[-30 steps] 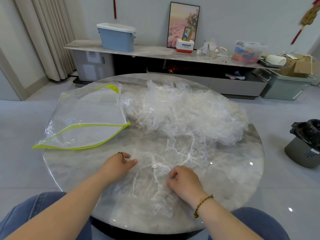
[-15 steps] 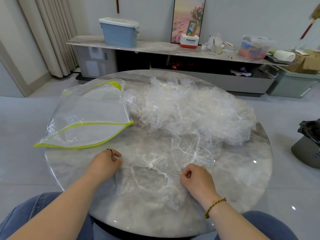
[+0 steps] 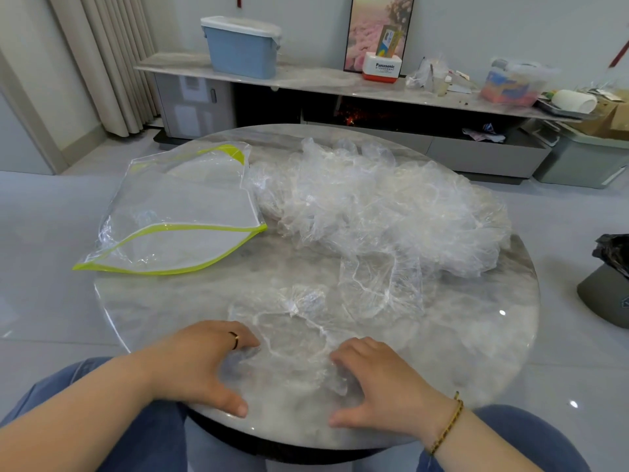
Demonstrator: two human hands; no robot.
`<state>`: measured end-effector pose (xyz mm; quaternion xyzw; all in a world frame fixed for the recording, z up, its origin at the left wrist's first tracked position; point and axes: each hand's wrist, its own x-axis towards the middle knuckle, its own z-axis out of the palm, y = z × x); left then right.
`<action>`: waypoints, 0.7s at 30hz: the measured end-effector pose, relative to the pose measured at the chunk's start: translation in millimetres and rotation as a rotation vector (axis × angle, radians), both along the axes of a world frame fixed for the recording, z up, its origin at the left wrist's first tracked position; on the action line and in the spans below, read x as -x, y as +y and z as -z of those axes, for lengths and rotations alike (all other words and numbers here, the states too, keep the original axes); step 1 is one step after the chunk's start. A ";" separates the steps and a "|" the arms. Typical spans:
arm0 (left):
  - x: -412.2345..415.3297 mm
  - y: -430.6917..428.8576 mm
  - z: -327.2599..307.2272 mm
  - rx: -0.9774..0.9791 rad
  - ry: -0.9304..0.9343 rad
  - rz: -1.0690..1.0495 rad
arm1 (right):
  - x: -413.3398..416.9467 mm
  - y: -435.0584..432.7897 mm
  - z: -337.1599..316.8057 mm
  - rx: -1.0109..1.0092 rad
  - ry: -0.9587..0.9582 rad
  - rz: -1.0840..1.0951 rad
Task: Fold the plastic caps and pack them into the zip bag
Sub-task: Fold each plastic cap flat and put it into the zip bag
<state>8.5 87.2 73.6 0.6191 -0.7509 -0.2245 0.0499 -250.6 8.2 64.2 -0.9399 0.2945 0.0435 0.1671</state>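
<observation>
A clear plastic cap (image 3: 292, 338) lies spread flat on the near part of the round marble table (image 3: 476, 352). My left hand (image 3: 200, 362) holds the cap's left rim under bent fingers, thumb spread on the table edge. My right hand (image 3: 377, 386) does the same at the right rim. A second flattened cap (image 3: 381, 284) lies just beyond, touching a big loose pile of clear caps (image 3: 381, 212) at the back right. The clear zip bag (image 3: 177, 216) with yellow-green trim lies flat at the back left, hanging over the table edge.
Behind the table runs a low cabinet (image 3: 340, 83) with a blue bin (image 3: 241, 46), a white box and clutter. A dark waste bin (image 3: 609, 284) stands on the floor at the right. My knees are under the table's near edge.
Both hands have drawn back toward the near table edge and come closer together, dragging the cap with them. Thumbs are now spread wide. The bag and the pile have not moved.
</observation>
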 end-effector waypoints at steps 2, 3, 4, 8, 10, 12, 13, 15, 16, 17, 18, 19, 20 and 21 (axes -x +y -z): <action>3.4 0.9 5.5 0.114 -0.097 0.090 | -5.7 1.9 6.5 0.149 -0.024 0.023; 4.7 -3.2 6.5 0.210 -0.147 0.116 | -8.3 1.7 6.4 0.201 -0.074 0.042; 6.5 -7.5 5.8 0.219 -0.131 0.097 | -9.2 2.1 7.5 0.227 -0.117 0.067; 4.8 -9.8 14.8 0.174 0.022 -0.215 | -6.1 -2.0 3.2 0.014 -0.164 0.249; 5.8 -10.9 17.4 0.123 0.201 -0.423 | -6.0 -4.6 2.1 -0.068 -0.239 0.403; 9.3 -15.1 16.5 0.164 0.256 -0.542 | -12.7 -5.5 1.2 -0.114 -0.272 0.502; 12.5 -17.0 14.9 0.159 0.262 -0.580 | -16.5 -5.8 1.9 -0.128 -0.277 0.536; 17.8 -21.6 18.3 0.171 0.272 -0.636 | -21.4 -7.5 5.1 -0.136 -0.289 0.574; 19.3 -22.5 18.6 0.155 0.246 -0.652 | -22.6 -7.4 4.0 -0.144 -0.290 0.590; 19.1 -22.4 17.9 0.140 0.227 -0.668 | -23.3 -7.7 4.6 -0.153 -0.288 0.607; 17.3 -23.6 20.0 0.145 0.207 -0.684 | -23.6 -8.3 6.3 -0.160 -0.275 0.619; 17.4 -24.1 19.6 0.141 0.176 -0.700 | -24.3 -9.1 9.7 -0.165 -0.259 0.626; 18.7 -24.6 17.4 0.137 0.125 -0.704 | -25.8 -8.7 10.0 -0.171 -0.239 0.638; 20.0 -24.8 15.6 0.126 0.070 -0.698 | -27.3 -8.7 9.4 -0.156 -0.218 0.644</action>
